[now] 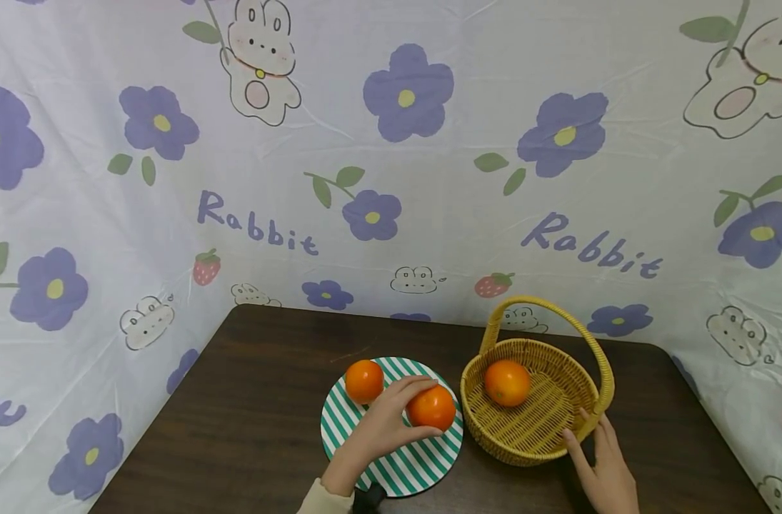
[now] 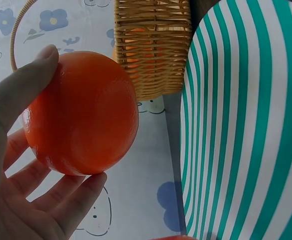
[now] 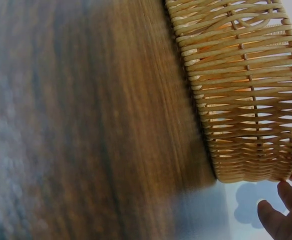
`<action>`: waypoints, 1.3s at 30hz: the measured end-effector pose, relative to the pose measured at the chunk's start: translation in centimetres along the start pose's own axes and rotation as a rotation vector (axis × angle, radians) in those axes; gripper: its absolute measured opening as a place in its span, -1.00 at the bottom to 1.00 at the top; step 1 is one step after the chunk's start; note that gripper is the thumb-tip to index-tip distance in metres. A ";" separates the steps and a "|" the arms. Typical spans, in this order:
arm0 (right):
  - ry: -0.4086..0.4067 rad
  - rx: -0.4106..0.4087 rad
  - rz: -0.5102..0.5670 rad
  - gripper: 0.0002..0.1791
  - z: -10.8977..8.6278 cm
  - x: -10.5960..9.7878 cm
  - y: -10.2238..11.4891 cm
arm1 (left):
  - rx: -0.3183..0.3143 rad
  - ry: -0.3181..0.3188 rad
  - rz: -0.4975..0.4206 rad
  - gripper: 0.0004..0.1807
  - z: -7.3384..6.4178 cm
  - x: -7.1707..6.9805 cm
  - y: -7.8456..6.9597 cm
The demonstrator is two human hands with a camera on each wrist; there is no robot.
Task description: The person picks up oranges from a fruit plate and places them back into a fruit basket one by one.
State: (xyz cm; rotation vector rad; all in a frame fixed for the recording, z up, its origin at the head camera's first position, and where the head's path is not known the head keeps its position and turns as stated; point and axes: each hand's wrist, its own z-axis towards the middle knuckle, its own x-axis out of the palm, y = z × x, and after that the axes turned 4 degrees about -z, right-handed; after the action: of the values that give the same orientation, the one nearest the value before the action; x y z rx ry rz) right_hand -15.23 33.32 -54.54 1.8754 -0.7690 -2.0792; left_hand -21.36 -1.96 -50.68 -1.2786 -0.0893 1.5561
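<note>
My left hand (image 1: 387,421) grips a glossy orange (image 1: 431,409) between thumb and fingers, over the right part of a round green-and-white striped plate (image 1: 411,467). Up close in the left wrist view, the same orange (image 2: 85,112) sits between the thumb and spread fingertips. Another orange (image 1: 364,381) lies at the plate's upper left. A yellow wicker basket (image 1: 560,417) stands right of the plate, with one orange (image 1: 508,383) inside. At the basket's near right side, my right hand (image 1: 603,464) holds the rim by the handle base, thumb in front and fingers behind.
The dark wooden table (image 1: 256,421) bears the plate and basket close beside each other. The basket's tall arched handle (image 1: 573,325) rises over its opening. A white cloth (image 1: 455,164) with purple flowers and rabbits hangs behind and at both sides of the table.
</note>
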 end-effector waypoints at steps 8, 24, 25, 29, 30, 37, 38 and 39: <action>-0.027 -0.007 -0.003 -0.16 -0.1 0.1 0.0 | -0.003 0.023 -0.009 -0.24 0.7 0.5 -0.5; -0.015 -0.001 0.002 -0.15 0.0 0.0 0.0 | 0.021 0.049 -0.035 -0.25 2.5 1.7 -1.7; -0.018 -0.003 0.001 -0.16 0.0 0.1 0.0 | 0.025 0.049 -0.036 -0.25 2.6 1.8 -1.8; -0.018 -0.002 0.000 -0.16 0.0 0.1 -0.1 | 0.040 0.060 -0.052 -0.24 3.1 2.3 -1.9; -0.017 -0.002 0.001 -0.16 0.0 0.1 -0.1 | 0.042 0.064 -0.057 -0.24 3.2 2.4 -2.0; -0.023 -0.006 0.003 -0.17 0.0 0.1 0.0 | 0.061 0.056 -0.052 -0.26 3.9 3.0 -2.1; -0.026 -0.007 0.003 -0.17 0.0 0.1 0.0 | 0.062 0.055 -0.051 -0.26 4.0 3.0 -2.2; -0.029 -0.008 0.003 -0.17 0.0 0.2 0.0 | 0.058 0.056 -0.053 -0.26 4.0 3.0 -2.3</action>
State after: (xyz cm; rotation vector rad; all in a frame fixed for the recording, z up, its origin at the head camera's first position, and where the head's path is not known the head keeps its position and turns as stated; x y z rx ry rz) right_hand -15.24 33.25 -54.69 1.8432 -0.7683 -2.1087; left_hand -22.40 3.32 -49.50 -1.2636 -0.0412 1.4666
